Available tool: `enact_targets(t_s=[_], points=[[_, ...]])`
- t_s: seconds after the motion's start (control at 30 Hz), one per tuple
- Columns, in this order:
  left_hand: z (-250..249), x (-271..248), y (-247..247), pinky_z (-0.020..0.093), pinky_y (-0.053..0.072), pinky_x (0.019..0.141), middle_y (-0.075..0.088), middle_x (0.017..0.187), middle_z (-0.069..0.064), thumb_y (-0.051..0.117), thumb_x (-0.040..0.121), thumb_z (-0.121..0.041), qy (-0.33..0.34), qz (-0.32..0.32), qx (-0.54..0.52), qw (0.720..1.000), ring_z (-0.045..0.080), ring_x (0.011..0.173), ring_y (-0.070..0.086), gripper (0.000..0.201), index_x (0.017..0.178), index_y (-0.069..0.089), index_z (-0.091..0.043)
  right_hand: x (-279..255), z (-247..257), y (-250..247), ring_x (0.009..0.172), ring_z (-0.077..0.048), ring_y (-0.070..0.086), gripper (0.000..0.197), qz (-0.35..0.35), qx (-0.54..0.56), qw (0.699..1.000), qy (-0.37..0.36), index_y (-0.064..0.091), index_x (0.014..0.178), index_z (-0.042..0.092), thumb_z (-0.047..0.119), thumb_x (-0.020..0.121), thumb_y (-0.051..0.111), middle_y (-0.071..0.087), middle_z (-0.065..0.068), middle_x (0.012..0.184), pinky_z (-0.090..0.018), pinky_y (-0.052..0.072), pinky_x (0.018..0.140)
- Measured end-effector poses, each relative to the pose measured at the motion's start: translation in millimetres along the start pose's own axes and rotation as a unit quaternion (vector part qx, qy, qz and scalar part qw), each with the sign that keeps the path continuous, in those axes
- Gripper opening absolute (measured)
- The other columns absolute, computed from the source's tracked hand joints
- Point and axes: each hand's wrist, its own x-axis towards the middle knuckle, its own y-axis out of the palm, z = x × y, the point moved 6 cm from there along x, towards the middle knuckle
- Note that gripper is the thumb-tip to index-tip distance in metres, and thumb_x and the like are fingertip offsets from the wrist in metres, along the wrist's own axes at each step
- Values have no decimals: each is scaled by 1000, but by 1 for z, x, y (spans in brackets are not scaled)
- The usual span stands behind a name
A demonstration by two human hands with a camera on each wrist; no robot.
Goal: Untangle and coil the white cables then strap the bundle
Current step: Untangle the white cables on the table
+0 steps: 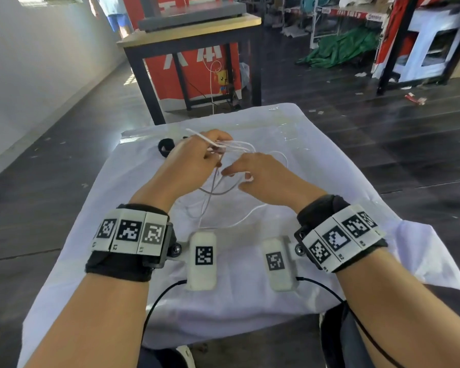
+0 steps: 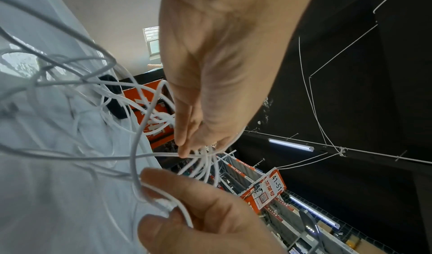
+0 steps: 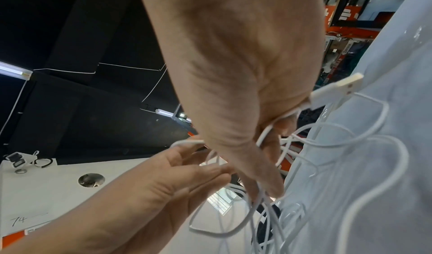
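Observation:
A tangle of white cables (image 1: 218, 193) hangs between my two hands above a table draped in white cloth (image 1: 316, 181). My left hand (image 1: 213, 152) is raised and pinches several cable strands (image 2: 205, 158) together at its fingertips (image 2: 184, 150). Just to its right, my right hand (image 1: 239, 176) grips one cable near its end, and a white USB plug (image 3: 336, 89) sticks out beside the fingers. More loops (image 3: 364, 141) trail over the cloth. A black strap (image 1: 165, 146) lies on the cloth behind my left hand, apart from both hands.
A wooden-topped table with black legs (image 1: 191, 30) stands just beyond the cloth, with a red banner (image 1: 197, 75) behind it. Shelving (image 1: 435, 43) and a green tarp (image 1: 340, 49) are at the back right. Dark floor surrounds the table, and a person (image 1: 117, 17) stands at the back left.

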Motion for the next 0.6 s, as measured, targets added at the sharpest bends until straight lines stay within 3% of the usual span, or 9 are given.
enact_targets(t_s=[0.03, 0.1, 0.13, 0.2, 0.3, 0.4, 0.47, 0.5, 0.6], points=[[-1, 0, 3, 3, 45, 73, 65, 113, -4, 49, 95, -6, 10, 12, -16, 1000, 6, 92, 65, 43, 130, 53, -31, -1, -2, 4, 89, -10, 48, 38, 22, -3, 1000, 10, 66, 120, 20, 2, 88, 58, 62, -3, 119, -10, 27, 72], [-1, 0, 10, 26, 48, 97, 50, 140, 0, 50, 95, -7, 27, 61, -12, 998, 15, 111, 62, 50, 140, 45, -28, -2, -7, 4, 90, -10, 55, 31, 21, 22, 999, 29, 69, 115, 16, 3, 88, 60, 67, -4, 115, -6, 32, 72], [2, 0, 13, 33, 48, 99, 45, 145, 0, 52, 94, -7, 22, 85, 4, 996, 18, 113, 61, 48, 139, 46, -26, -3, -9, 2, 92, -11, 59, 27, 7, 39, 998, 40, 71, 112, 14, 4, 89, 60, 69, -5, 112, -5, 34, 72], [10, -1, 9, 30, 53, 87, 58, 132, 0, 56, 94, -10, -14, 97, -4, 995, 14, 96, 67, 36, 127, 59, -24, -3, -17, -2, 90, -14, 61, 22, -20, 72, 994, 75, 74, 106, 15, 6, 89, 61, 69, -5, 107, -4, 38, 68], [25, -3, -15, 26, 56, 68, 64, 113, -8, 55, 96, -12, -72, 3, -106, 992, 9, 75, 72, 23, 114, 66, -21, -5, -24, -4, 86, -12, 61, 24, -39, 102, 987, 114, 75, 102, 14, 4, 91, 56, 71, -3, 96, -4, 40, 64], [48, -8, -35, 36, 58, 70, 60, 107, 1, 56, 93, -12, -140, -74, -36, 987, 20, 72, 71, 11, 91, 62, -21, -7, -25, -5, 92, -12, 62, 29, -35, 105, 986, 125, 74, 101, 12, 1, 91, 50, 73, -3, 94, -18, 46, 77], [68, -13, -26, 42, 56, 83, 63, 100, 9, 56, 94, -26, -227, 6, 59, 972, 27, 79, 69, 15, 84, 58, -16, -8, -25, -5, 92, -12, 63, 29, -37, 108, 985, 131, 74, 100, 11, 0, 90, 48, 73, -2, 92, -22, 47, 80], [78, -17, -17, 43, 55, 87, 62, 102, 9, 56, 94, -37, -263, 64, 82, 959, 27, 85, 67, 26, 90, 58, -12, -7, -26, -5, 90, -12, 62, 29, -40, 109, 984, 135, 73, 100, 11, 1, 90, 48, 73, -1, 91, -21, 48, 77], [87, -27, 6, 35, 57, 79, 50, 103, 3, 61, 86, -51, -284, 158, 81, 942, 21, 91, 58, 51, 116, 53, -10, -7, -28, -6, 72, -5, 58, 26, -50, 112, 982, 143, 71, 97, 13, 3, 88, 49, 73, 1, 85, -17, 46, 64]])
